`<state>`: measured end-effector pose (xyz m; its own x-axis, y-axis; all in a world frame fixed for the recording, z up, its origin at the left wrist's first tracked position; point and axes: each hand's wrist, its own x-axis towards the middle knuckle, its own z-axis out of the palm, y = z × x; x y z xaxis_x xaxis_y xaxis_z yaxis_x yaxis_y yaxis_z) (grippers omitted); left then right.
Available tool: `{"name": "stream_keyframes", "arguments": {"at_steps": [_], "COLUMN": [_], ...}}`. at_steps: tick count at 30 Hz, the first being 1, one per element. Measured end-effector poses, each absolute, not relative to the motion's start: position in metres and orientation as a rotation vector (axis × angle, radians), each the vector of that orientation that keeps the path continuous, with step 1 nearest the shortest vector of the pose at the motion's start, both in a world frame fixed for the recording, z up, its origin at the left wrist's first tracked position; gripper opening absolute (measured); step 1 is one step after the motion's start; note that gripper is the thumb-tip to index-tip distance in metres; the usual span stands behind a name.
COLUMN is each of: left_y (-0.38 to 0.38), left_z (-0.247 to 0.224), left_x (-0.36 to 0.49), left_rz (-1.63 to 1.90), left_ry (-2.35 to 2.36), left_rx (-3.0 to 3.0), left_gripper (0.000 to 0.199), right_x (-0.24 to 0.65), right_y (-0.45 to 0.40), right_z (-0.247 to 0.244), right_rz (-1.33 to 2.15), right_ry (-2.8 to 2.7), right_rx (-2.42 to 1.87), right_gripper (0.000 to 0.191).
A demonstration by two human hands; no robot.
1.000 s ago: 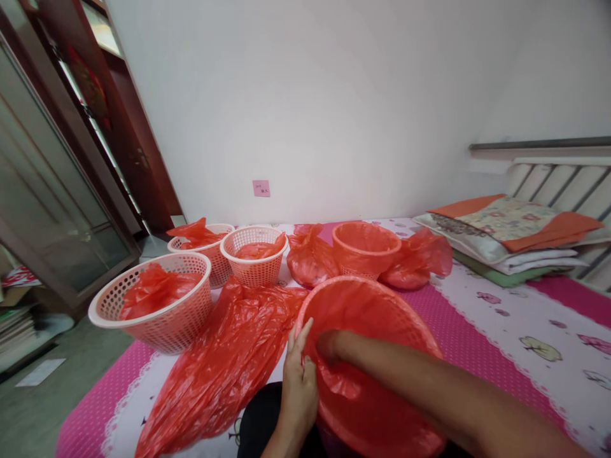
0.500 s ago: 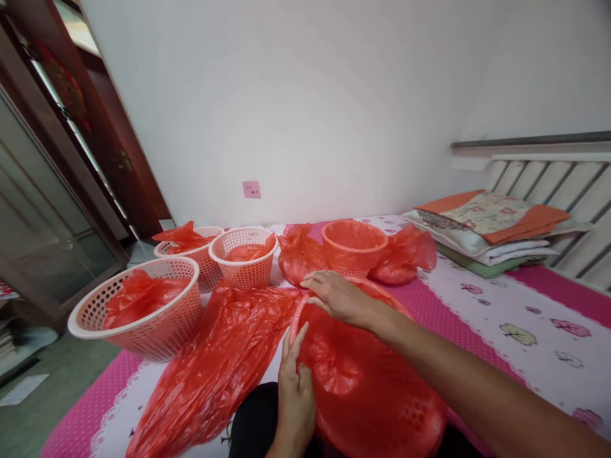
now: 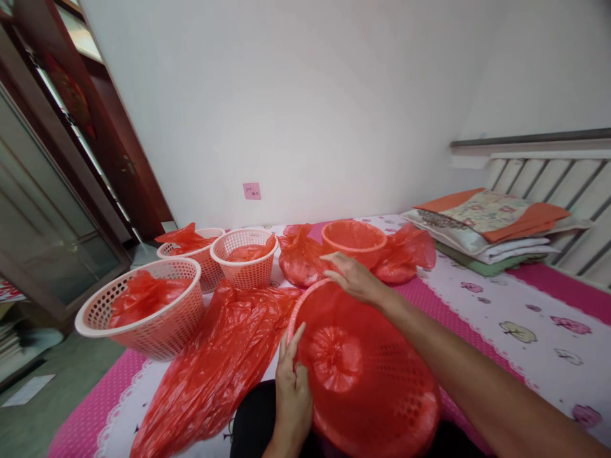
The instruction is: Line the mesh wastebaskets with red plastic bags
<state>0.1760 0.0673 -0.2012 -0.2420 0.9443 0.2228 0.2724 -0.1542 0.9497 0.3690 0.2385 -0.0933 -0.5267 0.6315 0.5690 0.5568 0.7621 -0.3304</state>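
Tilted towards me near my lap is a plastic basket (image 3: 296,310), lined with a red plastic bag (image 3: 338,360). The bag's gathered bottom shows inside, and the basket's holes show through the film. My left hand (image 3: 292,388) grips the basket's left rim, its fingers along the edge and the thumb turned inward. At the far rim lies my right hand (image 3: 354,277), fingers stretched out over the bag-covered edge; its underside is hidden. A long, crumpled red plastic bag (image 3: 219,362) is spread on the bed just left of the basket.
Three pale pink baskets with red bags inside stand at left: a large basket (image 3: 184,318), a rear basket (image 3: 212,267) and a middle basket (image 3: 245,277). A lined basket (image 3: 354,236) stands by the wall between bunched red bags (image 3: 301,254). Folded bedding (image 3: 496,222) lies right.
My right hand has moved to the right along the basket's far rim. The bag inside looks smoother and more spread over the rim. My left hand stays at the left rim.
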Motion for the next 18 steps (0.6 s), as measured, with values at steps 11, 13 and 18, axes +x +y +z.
{"name": "stream_keyframes", "arguments": {"at_steps": [11, 13, 18], "left_y": [0.065, 0.065, 0.068], "left_z": [-0.205, -0.205, -0.203], "left_x": [0.174, 0.173, 0.17], "left_rz": [1.447, 1.451, 1.448], "left_ry": [1.515, 1.524, 1.529], "left_rx": [1.405, 1.41, 1.42], "left_gripper": [0.062, 0.062, 0.062], "right_x": [0.414, 0.409, 0.398], "right_y": [0.245, 0.246, 0.248], "right_z": [-0.121, -0.127, -0.127], "right_rz": [0.163, 0.205, 0.231], "right_ry": [-2.311, -2.341, -2.331], "right_rx": [-1.103, -1.095, -1.148], "right_gripper": [0.024, 0.02, 0.016]}}
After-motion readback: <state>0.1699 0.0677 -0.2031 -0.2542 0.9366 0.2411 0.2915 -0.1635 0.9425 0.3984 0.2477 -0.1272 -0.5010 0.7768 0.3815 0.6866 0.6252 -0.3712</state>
